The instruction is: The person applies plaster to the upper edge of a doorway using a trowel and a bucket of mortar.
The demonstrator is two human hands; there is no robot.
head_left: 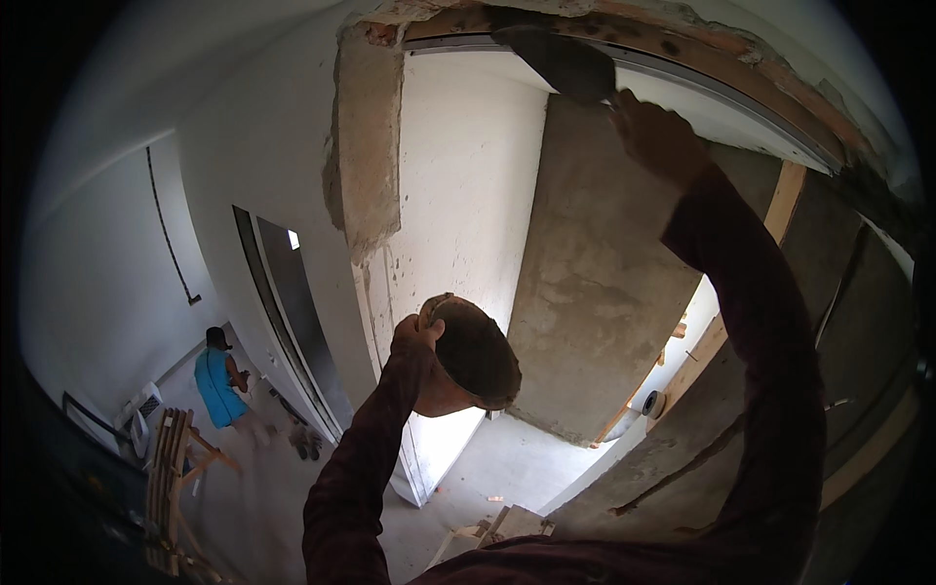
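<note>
Trowel [564,66] is up at the head of the opening, its blade crossing the wooden strip [673,47] in view; whether metal meets wood, cannot tell. Right hand [655,136] is closed round the handle, mostly hidden in the fist. From that grip the blade runs up and leftward, long axis slanting, broad end by the hand, far end at the strip; this blade-to-strip angle looks like the relation that counts. Right hand is much the nearer to it. Left hand [421,336] is well below, pinching the rim of a bucket [441,392], thumb inside; bucket tilts, mouth rightward, its dark contents unclear. Farther out, lower left: a person in blue [218,382] near a wooden trestle [168,468].
</note>
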